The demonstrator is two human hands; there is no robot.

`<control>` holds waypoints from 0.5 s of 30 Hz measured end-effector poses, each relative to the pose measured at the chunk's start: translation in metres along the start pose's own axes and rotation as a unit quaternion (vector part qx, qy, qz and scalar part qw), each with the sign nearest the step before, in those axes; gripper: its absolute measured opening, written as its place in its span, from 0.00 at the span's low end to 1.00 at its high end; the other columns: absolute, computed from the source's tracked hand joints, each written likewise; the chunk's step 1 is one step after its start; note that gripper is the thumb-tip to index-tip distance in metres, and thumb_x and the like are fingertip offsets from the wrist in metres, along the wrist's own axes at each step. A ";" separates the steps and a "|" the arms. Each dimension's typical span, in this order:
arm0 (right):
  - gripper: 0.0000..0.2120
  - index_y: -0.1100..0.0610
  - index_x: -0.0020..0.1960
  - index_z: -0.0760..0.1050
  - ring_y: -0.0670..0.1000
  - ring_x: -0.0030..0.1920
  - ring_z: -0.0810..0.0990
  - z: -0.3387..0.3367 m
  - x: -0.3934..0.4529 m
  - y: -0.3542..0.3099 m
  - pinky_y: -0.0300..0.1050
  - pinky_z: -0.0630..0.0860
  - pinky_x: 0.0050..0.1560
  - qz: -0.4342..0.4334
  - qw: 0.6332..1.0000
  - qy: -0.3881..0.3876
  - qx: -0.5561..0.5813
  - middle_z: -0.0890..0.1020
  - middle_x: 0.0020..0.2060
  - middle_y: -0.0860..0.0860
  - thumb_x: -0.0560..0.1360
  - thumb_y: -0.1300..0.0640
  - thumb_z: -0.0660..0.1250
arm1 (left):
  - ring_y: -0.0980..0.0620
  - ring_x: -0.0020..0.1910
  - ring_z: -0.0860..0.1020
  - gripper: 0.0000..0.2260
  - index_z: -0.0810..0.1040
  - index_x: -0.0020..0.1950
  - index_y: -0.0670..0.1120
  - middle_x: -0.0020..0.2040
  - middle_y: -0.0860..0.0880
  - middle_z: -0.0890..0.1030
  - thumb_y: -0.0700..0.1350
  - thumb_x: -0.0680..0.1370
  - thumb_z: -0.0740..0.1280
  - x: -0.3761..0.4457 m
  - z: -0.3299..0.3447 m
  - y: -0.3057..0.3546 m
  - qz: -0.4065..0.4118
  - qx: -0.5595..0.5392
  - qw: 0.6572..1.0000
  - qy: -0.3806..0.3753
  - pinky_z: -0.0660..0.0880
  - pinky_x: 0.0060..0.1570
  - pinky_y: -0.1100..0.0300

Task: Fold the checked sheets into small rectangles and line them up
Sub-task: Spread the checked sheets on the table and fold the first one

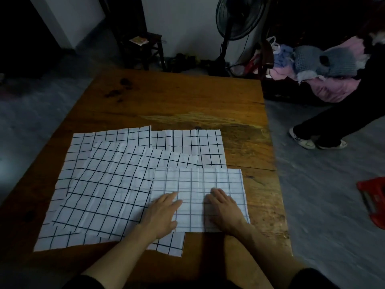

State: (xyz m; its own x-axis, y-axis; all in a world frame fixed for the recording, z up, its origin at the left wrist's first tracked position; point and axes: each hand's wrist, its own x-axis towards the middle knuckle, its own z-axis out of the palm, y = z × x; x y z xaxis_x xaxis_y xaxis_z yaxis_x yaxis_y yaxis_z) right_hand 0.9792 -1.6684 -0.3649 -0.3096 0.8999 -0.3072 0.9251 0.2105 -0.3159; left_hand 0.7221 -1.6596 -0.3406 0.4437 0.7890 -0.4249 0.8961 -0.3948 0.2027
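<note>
Several white sheets with black checks lie overlapping on the wooden table. The largest spread sheet covers the left half. A smaller one lies behind it at the centre. At the near right lies a folded sheet with fainter lines, its pale side up. My left hand presses flat on that sheet's left edge. My right hand lies flat on its right part, fingers straight. Neither hand grips anything.
The table's right edge runs close to the folded sheet. Another person's legs and white shoes stand on the floor at right. A standing fan, a pile of clothes, a dark chair and a red object surround the table.
</note>
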 end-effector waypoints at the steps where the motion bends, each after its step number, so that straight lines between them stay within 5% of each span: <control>1: 0.33 0.49 0.76 0.57 0.54 0.78 0.50 -0.003 -0.003 0.005 0.52 0.54 0.77 0.009 1.000 0.010 -0.004 0.54 0.77 0.50 0.75 0.48 0.68 | 0.49 0.78 0.50 0.33 0.54 0.79 0.54 0.81 0.49 0.48 0.56 0.78 0.65 -0.004 0.000 -0.005 -0.003 0.003 1.000 0.002 0.52 0.75 0.49; 11: 0.29 0.51 0.68 0.70 0.53 0.70 0.66 0.006 -0.014 -0.006 0.49 0.68 0.70 -0.027 0.996 0.057 0.057 0.70 0.69 0.50 0.70 0.45 0.71 | 0.49 0.77 0.54 0.33 0.59 0.77 0.51 0.80 0.49 0.51 0.46 0.75 0.70 -0.034 -0.007 -0.016 0.035 0.058 0.998 -0.003 0.56 0.74 0.53; 15: 0.34 0.50 0.70 0.68 0.53 0.72 0.63 0.012 -0.019 -0.016 0.54 0.70 0.68 -0.022 0.999 0.031 0.024 0.65 0.72 0.50 0.68 0.42 0.73 | 0.46 0.76 0.54 0.35 0.58 0.76 0.49 0.80 0.46 0.51 0.41 0.73 0.71 -0.033 -0.004 -0.009 0.025 0.108 0.994 -0.005 0.56 0.74 0.50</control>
State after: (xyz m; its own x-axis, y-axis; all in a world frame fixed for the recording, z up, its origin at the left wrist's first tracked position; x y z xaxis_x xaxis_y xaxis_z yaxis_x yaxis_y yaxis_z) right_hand 0.9676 -1.6933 -0.3645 -0.3334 0.9127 -0.2364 0.8991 0.2323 -0.3711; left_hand 0.6992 -1.6796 -0.3247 0.4867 0.7617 -0.4276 0.8497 -0.5265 0.0293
